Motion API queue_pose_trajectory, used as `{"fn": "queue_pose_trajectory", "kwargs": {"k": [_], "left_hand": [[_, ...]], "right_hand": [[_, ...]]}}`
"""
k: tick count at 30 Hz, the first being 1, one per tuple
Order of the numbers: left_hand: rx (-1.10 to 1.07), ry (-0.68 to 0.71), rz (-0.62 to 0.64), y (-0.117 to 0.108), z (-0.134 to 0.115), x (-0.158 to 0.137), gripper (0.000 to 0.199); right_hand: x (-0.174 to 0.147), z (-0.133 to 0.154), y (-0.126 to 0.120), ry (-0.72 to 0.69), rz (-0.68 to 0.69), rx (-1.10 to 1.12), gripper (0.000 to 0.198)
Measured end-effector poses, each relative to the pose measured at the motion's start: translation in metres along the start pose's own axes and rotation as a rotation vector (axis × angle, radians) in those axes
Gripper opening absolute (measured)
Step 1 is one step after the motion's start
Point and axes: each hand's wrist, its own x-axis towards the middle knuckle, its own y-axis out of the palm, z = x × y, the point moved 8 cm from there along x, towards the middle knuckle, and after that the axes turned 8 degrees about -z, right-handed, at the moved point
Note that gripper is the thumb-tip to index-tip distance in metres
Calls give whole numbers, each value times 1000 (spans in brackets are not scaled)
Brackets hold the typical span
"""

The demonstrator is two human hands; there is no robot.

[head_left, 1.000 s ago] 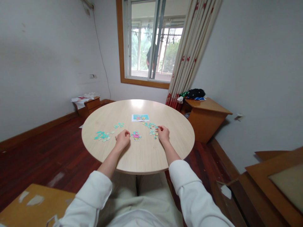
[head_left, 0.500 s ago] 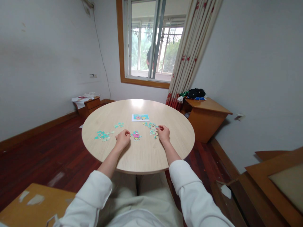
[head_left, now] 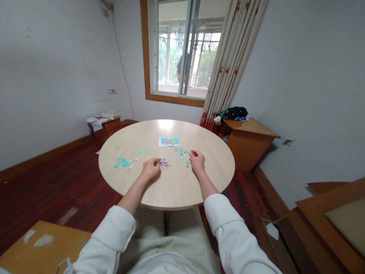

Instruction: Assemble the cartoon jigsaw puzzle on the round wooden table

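A partly joined jigsaw puzzle with a pink cartoon figure lies on the round table. At its left edge is my left hand, fingers pinched on a small teal puzzle piece that they mostly cover. My right hand rests beside the loose puzzle pieces on the right, its thumb and fingertips closed together; what they hold, if anything, is too small to make out. Behind the joined part lies a printed picture card in teal, pink and yellow.
More teal pieces lie at the table's left, with a smaller group farther back. A wooden desk bearing dark cloth stands behind right, beside a curtain. Beyond the window, a person is partly visible.
My left hand has moved a little to the right, so its fingertips now reach the joined puzzle's left edge. My right hand stays almost where it was.
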Motion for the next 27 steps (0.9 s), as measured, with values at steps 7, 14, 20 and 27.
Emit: {"fn": "queue_pose_trajectory", "kwargs": {"k": [7, 14, 20, 27], "left_hand": [[79, 213, 167, 15, -16, -10, 43], [137, 341, 225, 18, -23, -16, 40], [-5, 332, 222, 15, -26, -15, 34], [-78, 358, 183, 16, -26, -14, 31]], "right_hand": [[-1, 0, 4, -22, 33, -3, 28], [-4, 3, 4, 5, 50, 31, 25], [-4, 7, 2, -24, 42, 8, 24], [-4, 2, 4, -12, 55, 28, 26]]}}
